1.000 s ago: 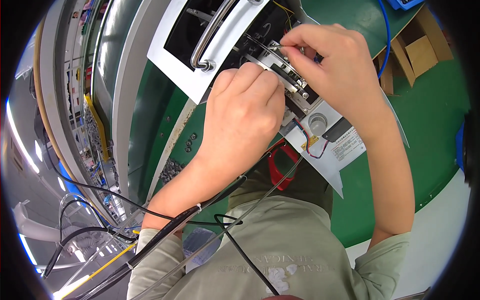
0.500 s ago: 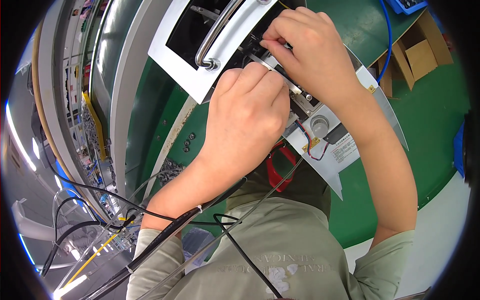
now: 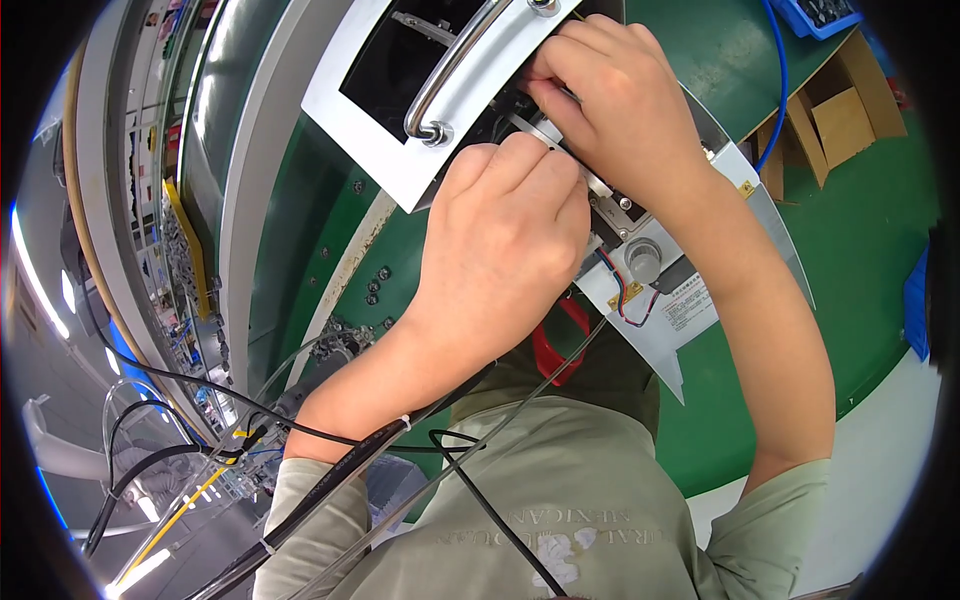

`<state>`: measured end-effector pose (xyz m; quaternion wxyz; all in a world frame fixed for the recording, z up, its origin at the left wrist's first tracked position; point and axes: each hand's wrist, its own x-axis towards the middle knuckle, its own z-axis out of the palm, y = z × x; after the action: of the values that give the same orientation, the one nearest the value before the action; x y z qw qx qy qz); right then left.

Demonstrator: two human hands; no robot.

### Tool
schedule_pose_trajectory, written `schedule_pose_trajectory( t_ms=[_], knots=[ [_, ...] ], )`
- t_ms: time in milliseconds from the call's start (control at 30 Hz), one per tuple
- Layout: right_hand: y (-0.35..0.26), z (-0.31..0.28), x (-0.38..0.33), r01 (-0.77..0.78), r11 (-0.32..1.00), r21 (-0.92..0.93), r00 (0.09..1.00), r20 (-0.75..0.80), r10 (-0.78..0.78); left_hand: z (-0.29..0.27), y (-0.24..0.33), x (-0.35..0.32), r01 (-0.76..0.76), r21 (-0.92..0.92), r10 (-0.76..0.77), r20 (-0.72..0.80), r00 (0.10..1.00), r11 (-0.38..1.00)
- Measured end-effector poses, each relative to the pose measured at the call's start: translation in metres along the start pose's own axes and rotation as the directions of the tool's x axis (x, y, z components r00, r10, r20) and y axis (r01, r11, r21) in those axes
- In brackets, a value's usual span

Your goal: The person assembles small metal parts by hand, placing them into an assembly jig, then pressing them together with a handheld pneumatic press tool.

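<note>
Evidently a fitting step: the left hand [image 3: 500,240] presses curled on the white panel assembly [image 3: 640,300], while the right hand [image 3: 610,95], at one o'clock, pinches a small metal part [image 3: 535,128]. Next likely calls for fine seating.

Cardboard box [image 3: 835,125] on green surface [image 3: 860,250], upper right; blue tray [image 3: 825,15] beyond it; black cables [image 3: 300,430] lower left.

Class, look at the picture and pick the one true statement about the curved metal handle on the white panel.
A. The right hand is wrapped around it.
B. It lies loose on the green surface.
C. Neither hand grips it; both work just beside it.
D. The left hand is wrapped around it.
C: the metal handle stands free on the white panel, while the left hand and right hand work beside it at a small metal part.
</note>
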<state>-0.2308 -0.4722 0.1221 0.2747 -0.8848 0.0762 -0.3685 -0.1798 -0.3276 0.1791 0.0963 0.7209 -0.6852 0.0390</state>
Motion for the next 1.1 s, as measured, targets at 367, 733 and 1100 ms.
schedule_pose_trajectory(
  t_ms=[367,733,1100],
  knots=[
    [0.005,-0.003,0.000,0.162,0.986,-0.028,0.987,-0.007,-0.162,0.000,0.001,0.001,-0.002,0.002,0.002,-0.007,1.000,1.000],
    [0.015,-0.016,-0.020,0.188,0.982,0.020,0.982,-0.004,-0.188,-0.003,0.001,0.003,0.004,0.007,-0.004,0.016,1.000,1.000],
    [-0.007,-0.085,-0.062,-0.175,0.975,0.137,0.979,-0.082,0.187,-0.011,0.006,0.017,0.000,0.027,-0.004,0.122,0.992,1.000]
  ],
)
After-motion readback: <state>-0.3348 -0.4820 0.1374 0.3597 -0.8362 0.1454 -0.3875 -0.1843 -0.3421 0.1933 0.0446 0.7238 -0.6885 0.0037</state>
